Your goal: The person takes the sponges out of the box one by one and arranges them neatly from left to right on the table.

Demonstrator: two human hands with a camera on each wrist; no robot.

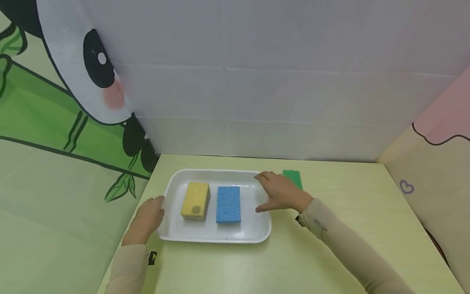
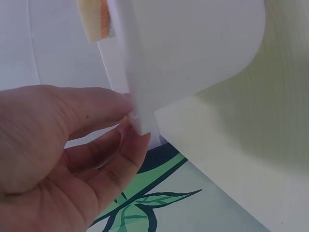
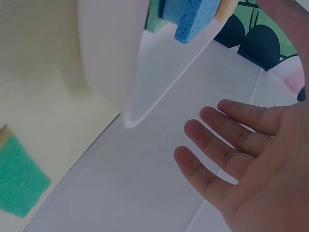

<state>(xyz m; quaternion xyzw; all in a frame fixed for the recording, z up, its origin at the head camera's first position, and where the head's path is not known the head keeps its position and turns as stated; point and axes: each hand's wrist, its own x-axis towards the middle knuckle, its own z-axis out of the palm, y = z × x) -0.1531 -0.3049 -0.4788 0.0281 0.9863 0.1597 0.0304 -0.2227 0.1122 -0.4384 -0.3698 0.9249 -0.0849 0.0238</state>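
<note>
A white tray (image 1: 257, 230) holds a yellow sponge (image 1: 194, 200) on its left and a blue sponge (image 1: 228, 204) near the middle. My left hand (image 1: 146, 218) pinches the tray's left rim between thumb and fingers, plain in the left wrist view. Over the tray's right side is my right hand (image 1: 282, 192), fingers spread and holding nothing. In the right wrist view its fingertips (image 3: 182, 153) are apart from the tray's wall (image 3: 108, 58). That view also shows a green layer under the blue sponge (image 3: 197, 19).
A green sponge (image 1: 292, 178) lies on the pale table (image 1: 341, 220) right of the tray, partly hidden by my right hand. A whitish sheet (image 1: 235, 94) stands along the table's back edge. A printed cloth (image 1: 55, 183) with leaves hangs at the left.
</note>
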